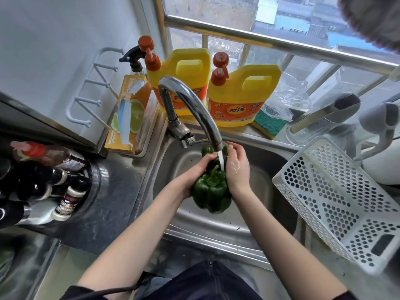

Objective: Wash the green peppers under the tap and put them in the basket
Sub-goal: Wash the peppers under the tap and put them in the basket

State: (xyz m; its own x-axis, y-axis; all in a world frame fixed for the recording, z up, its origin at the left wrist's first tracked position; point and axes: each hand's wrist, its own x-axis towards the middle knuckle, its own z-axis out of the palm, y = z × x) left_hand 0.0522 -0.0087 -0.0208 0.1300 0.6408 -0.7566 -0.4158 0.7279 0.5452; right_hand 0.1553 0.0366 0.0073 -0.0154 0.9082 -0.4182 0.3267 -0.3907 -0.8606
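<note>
Two green peppers are held over the steel sink [270, 161] under the curved tap [194, 105], which runs water. The near pepper [211, 194] shows its stem upward. The far pepper [206, 151] is mostly hidden behind the hands and spout. My left hand [198, 169] curls round the peppers from the left. From the right, my right hand [237, 167], wet, presses on them with its fingers bent over the far pepper. The white perforated basket [337, 198] lies tilted at the sink's right side, with no pepper seen in it.
Two yellow detergent jugs [240, 98] and a spray bottle [135, 61] stand on the ledge behind the tap, with a green sponge [268, 124] to their right. An orange box [127, 118] leans at the left. Sauce bottles [43, 180] crowd the left counter. A kettle [381, 135] stands far right.
</note>
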